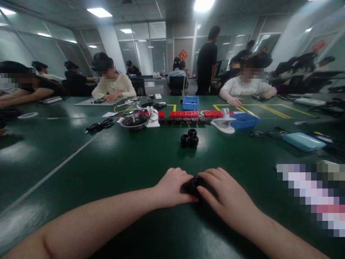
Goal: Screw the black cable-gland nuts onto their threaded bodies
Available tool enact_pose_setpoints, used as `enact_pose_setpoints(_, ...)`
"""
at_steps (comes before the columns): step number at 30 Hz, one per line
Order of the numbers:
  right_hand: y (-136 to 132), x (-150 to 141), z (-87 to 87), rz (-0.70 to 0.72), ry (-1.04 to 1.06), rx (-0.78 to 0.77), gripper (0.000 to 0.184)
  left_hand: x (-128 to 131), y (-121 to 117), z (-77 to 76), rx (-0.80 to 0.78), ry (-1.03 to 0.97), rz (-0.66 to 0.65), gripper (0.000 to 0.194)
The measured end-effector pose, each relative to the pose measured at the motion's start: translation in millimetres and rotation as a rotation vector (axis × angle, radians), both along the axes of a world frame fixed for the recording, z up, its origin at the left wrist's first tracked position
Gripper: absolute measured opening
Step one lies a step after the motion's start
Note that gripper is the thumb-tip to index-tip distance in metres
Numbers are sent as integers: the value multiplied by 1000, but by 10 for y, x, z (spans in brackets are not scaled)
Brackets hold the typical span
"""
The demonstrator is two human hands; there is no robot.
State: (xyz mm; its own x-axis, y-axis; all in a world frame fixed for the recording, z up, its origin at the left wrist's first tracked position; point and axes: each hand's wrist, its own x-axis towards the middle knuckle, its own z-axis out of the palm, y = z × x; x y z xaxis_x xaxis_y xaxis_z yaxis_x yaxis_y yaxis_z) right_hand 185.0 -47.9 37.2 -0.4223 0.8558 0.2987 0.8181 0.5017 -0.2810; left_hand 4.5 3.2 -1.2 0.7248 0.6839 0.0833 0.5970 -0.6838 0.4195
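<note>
A small black tyre-like wheel (197,182) is held between my two hands low above the green table or on it; I cannot tell which. Its left side is in the grip of my left hand (175,189), whose thumb and fingers close round it. On the other side, my right hand (223,190) has its fingertips behind the wheel and its thumb at the front. Parts of the wheel are hidden by the fingers. Farther off, three similar black wheels (193,140) stand close together on the table.
Behind the wheels runs a row of red blocks (184,114), with white clamps (225,121) at either end. Around it are a blue bin (190,103), another blue bin (244,121) and a metal bowl (134,122). A light-blue pouch (304,141) lies right. Other people sit across the table.
</note>
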Motion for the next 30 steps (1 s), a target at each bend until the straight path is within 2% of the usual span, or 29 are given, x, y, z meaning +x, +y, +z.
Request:
enact_pose_setpoints(11,-6,-60,-36,17,5,6,24,3,-5,10,8,-13,0,36)
enact_pose_setpoints(18,-37,-105,-11,58,-22,2,30,11,14,-19,40,13,-2,41)
enact_pose_setpoints(25,-90,-156,34,174,-3,-64,33,31,2,5,28,52,16,36)
enact_pose_setpoints(30,-150,-167,64,235,18,-123,24,17,-3,10,42,57,-14,31)
